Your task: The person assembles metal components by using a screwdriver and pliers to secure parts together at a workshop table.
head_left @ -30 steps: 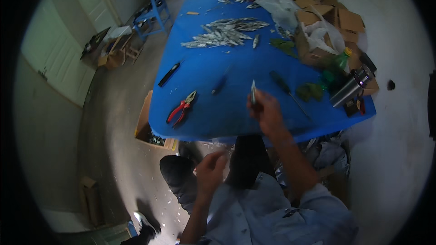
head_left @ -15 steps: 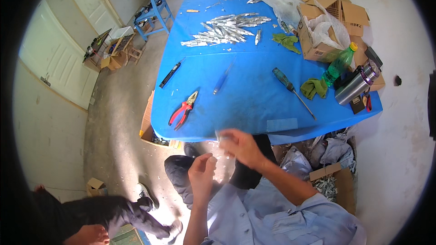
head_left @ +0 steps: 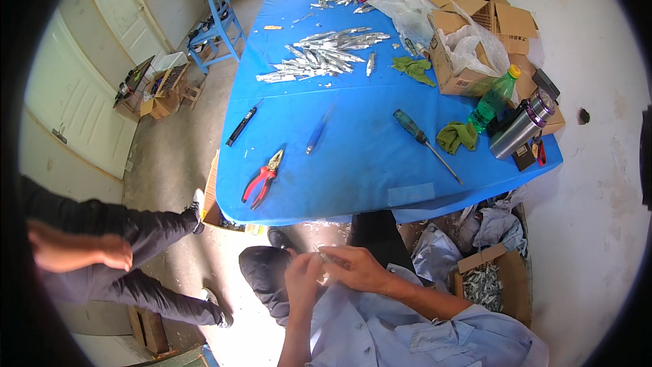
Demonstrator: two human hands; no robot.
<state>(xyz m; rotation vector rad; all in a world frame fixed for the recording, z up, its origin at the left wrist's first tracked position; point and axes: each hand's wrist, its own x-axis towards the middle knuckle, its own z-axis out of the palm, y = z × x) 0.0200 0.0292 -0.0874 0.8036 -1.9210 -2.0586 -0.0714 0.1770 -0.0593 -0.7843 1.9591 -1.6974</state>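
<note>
Above my lap, just off the table's front edge, my left hand [head_left: 303,276] and my right hand [head_left: 356,269] meet with their fingertips pinched together. Something small and pale shows between the fingers, mostly hidden and too small to name. On the blue table [head_left: 319,190] beyond them lie red-handled pliers [head_left: 261,181], a slim black tool [head_left: 243,124], a tool with a blue handle [head_left: 316,136] and a screwdriver [head_left: 422,137] with a teal handle. Farther back spreads a heap of silvery metal pieces [head_left: 324,56], with a single silvery piece [head_left: 371,64] to its right.
Green cloths [head_left: 456,136], a green bottle [head_left: 495,99], a steel flask [head_left: 521,126] and a cardboard box [head_left: 468,54] line the table's right side. Below right stands a box of silvery scraps [head_left: 483,288]. At left, another person's legs [head_left: 159,231] and hand [head_left: 117,253] show.
My right hand has come down to join my left, and their fingertips now meet. The other person's hand has risen and a leg has shifted. The view has turned slightly.
</note>
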